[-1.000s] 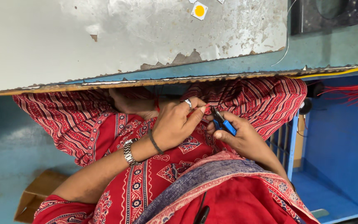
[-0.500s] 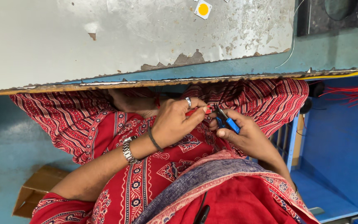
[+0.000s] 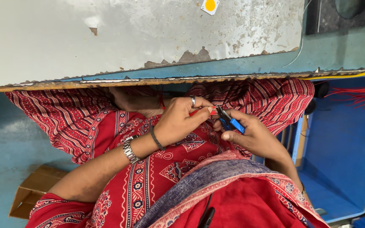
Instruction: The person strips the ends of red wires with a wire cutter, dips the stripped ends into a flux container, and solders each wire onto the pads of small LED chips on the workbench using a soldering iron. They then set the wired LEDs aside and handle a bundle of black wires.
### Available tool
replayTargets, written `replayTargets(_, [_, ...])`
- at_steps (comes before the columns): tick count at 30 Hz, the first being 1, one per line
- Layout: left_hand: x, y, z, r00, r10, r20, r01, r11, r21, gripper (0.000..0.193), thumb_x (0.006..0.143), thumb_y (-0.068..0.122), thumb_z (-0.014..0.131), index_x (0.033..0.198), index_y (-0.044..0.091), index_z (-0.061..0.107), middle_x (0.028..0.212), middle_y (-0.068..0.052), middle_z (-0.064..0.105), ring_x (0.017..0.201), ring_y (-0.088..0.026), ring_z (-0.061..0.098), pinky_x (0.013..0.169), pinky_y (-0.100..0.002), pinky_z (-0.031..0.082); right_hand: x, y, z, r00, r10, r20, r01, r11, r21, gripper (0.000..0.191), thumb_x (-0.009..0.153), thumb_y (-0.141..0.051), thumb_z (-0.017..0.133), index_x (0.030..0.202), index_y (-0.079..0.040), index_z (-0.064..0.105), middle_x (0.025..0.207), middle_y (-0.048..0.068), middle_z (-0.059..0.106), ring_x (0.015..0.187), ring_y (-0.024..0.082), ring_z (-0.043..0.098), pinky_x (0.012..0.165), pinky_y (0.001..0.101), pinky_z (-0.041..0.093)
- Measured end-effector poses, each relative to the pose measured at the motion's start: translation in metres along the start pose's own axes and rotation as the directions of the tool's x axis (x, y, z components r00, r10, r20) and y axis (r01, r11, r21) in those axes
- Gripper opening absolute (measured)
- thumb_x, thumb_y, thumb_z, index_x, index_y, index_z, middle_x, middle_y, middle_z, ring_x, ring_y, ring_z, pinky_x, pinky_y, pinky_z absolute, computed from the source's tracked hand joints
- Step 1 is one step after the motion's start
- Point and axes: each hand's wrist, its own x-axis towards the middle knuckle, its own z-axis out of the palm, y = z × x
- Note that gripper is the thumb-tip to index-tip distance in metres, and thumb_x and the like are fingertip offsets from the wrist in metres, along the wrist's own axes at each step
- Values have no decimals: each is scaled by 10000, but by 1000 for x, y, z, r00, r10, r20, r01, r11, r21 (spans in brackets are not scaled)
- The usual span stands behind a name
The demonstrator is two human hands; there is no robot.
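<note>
Pinched between thumb and fingers of the left hand (image 3: 178,122), a short bunch of red wires (image 3: 203,111) sticks out to the person's right, ends presented to the tool. Right hand (image 3: 254,137) is wrapped closed around blue-handled cutters (image 3: 230,121), their dark tip meeting the wire ends; whether the blades are biting can't be made out. Both hands work low in the lap, over red patterned clothing (image 3: 157,164), just below the chipped edge of the grey worktable (image 3: 106,42), probably for steadiness. More red wires (image 3: 355,96) lie well apart in a blue bin (image 3: 343,160) on the right, within reach. Wristwatch (image 3: 129,150) on left wrist.
</note>
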Motion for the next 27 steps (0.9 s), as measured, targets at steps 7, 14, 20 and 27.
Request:
replayTargets(7, [1,-3,1,1000,-11,20,12,998,-55,247,952,193,631,1023,-15,745,742,-11,709,709,-14,594,635,-244,527,0,2,-2,1000,-16,2,16,1000,-24,362,878,-161,767,1200,-25,673,1060,21,746,969,98,676,855,285,571])
replayTargets(14, [-1,-2,0,1000,-9,-8,9,997,-81,237,967,195,638,1027,-10,741,773,-19,718,717,-24,596,643,-253,530,2,4,4,986,-53,-155,81,980,183,349,920,-88,729,1247,-9,640,1068,77,724,989,128,688,887,293,575])
replayTargets(20, [-5,7,-5,995,68,-67,-65,997,42,233,973,200,631,1067,17,739,810,-93,762,704,-112,722,657,-293,561,-7,-4,21,882,-198,-427,303,933,193,294,952,-14,702,1215,-15,569,1245,156,716,950,142,722,857,295,600])
replayTargets(27, [-4,12,-1,990,112,-85,-107,992,65,224,971,193,633,1066,15,729,843,-126,765,738,-171,763,677,-313,571,-4,-12,25,874,-256,-413,317,945,86,289,952,13,708,1211,-6,581,1313,173,692,995,119,682,896,279,573])
